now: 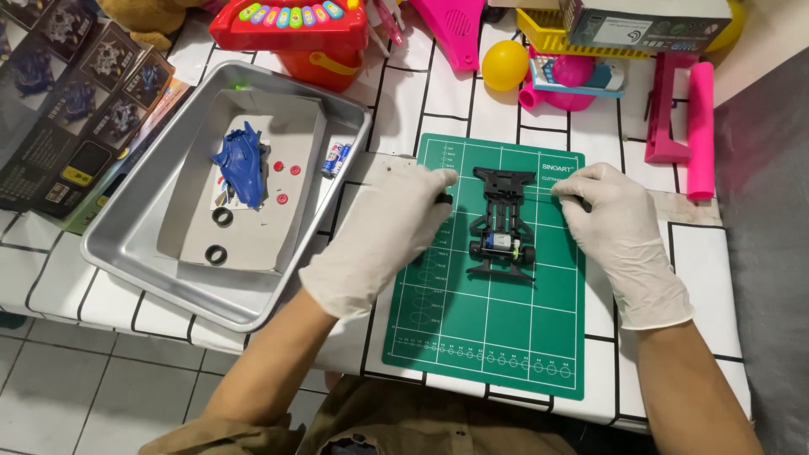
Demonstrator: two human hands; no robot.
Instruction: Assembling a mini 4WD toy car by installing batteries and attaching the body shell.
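Note:
A black toy car chassis (503,223) with a small motor lies on a green cutting mat (489,329). Both my hands wear white gloves. My left hand (383,236) rests at the mat's left edge, its fingers closed on a small black part, likely a wheel, just left of the chassis. My right hand (619,232) sits at the mat's right edge, pinching a small dark piece near the chassis front. A blue car body shell (243,164) lies in a metal tray (135,261) to the left, with two black tyres and small red parts.
A battery (335,157) lies in the tray. Printed boxes (76,101) are at far left. Toys line the back: a red toy keyboard (291,21), a yellow ball (505,65), pink plastic pieces (699,126). The table's front edge is near my body.

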